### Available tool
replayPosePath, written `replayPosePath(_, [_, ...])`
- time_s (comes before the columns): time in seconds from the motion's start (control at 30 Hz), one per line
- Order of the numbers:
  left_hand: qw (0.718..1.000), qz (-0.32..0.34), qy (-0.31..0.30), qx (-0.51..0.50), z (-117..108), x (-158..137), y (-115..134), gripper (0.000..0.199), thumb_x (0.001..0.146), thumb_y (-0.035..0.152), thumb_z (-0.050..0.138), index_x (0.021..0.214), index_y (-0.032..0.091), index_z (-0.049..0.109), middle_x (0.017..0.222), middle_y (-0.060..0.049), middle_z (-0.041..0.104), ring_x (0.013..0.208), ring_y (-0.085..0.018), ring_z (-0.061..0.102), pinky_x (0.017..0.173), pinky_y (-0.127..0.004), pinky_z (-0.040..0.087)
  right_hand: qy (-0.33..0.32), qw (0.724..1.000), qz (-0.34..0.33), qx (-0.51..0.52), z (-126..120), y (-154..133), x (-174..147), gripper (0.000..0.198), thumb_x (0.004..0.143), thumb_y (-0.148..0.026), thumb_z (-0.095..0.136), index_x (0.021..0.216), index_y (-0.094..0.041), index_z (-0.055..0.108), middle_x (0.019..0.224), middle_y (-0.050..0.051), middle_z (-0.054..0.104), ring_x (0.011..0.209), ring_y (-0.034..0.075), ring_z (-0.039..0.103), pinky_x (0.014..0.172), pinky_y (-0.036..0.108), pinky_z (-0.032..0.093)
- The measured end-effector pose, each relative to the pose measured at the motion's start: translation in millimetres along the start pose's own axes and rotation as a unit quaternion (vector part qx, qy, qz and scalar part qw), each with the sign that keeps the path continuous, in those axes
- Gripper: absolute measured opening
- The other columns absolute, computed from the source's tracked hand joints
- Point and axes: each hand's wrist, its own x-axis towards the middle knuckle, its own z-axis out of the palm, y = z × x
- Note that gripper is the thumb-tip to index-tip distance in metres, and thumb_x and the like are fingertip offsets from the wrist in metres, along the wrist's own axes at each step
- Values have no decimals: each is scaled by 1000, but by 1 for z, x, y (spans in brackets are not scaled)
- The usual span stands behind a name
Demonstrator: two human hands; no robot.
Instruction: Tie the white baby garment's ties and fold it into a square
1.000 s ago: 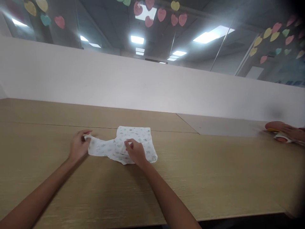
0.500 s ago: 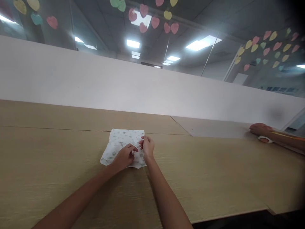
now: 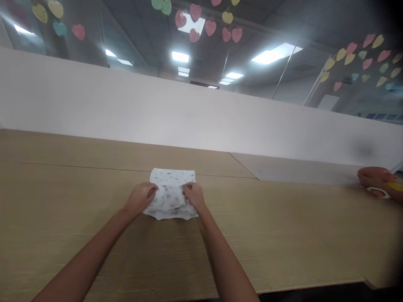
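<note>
A white cloth (image 3: 170,191) with a small scattered print lies on the wooden table (image 3: 283,235), with a folded-over flap and a wavy lower edge towards me. At its left side, my left hand (image 3: 140,197) has its fingers pinched together on the fabric. My right hand (image 3: 193,195) grips the opposite side, thumb and fingers closed on the flap. Part of the cloth's side edges is hidden under my fingers.
At the far right, another person's arm (image 3: 394,191) rests by a rounded reddish object and a white curved item (image 3: 378,192), both blurred. A white partition (image 3: 189,113) runs behind the table, under glass with heart-shaped stickers. The table's front edge shows at lower right.
My left hand has moved from the cloth's middle to its left side. The near part of the cloth is now folded up between both hands. The view has shifted slightly.
</note>
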Motion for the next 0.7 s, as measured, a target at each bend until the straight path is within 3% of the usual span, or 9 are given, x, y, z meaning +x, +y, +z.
replayPosePath(0.1, [998,-51,10,47,-6,2,-16,32,83,28,33,89,17,62,99,-9,67,94,-22,58,80,-32,42,-24,991,-21,-127,4,-2,-7,12,72,-24,59,76,-15,65,74,5,65,70,15,57,61,23,38])
replayPosePath(0.23, [992,-113,-45,42,-12,3,-21,30,80,34,37,84,18,62,87,-8,68,81,-21,61,67,-28,40,-11,976,-26,-216,7,-1,-11,18,71,-19,60,87,-15,64,84,6,65,81,17,57,66,25,38])
replayPosePath(0.4, [982,-138,-125,-33,-27,0,-23,23,74,39,44,75,19,55,70,-3,67,65,-18,58,58,-25,37,-27,977,-28,-210,2,2,-7,22,66,-10,59,87,-15,63,82,5,64,77,15,56,66,23,37])
replayPosePath(0.53, [956,-158,-196,-149,-36,-5,-24,22,70,40,50,76,19,48,49,4,57,53,-16,54,53,-24,36,-30,983,-14,-183,-2,4,-4,22,63,-8,60,83,-15,63,70,2,62,67,14,56,60,21,37])
replayPosePath(0.7, [936,-160,-239,-204,-41,-5,-23,29,58,41,61,71,20,47,45,6,52,45,-13,49,48,-22,33,-56,974,-9,-219,-7,0,-4,12,62,-7,59,70,-15,61,63,3,60,62,14,56,55,21,34])
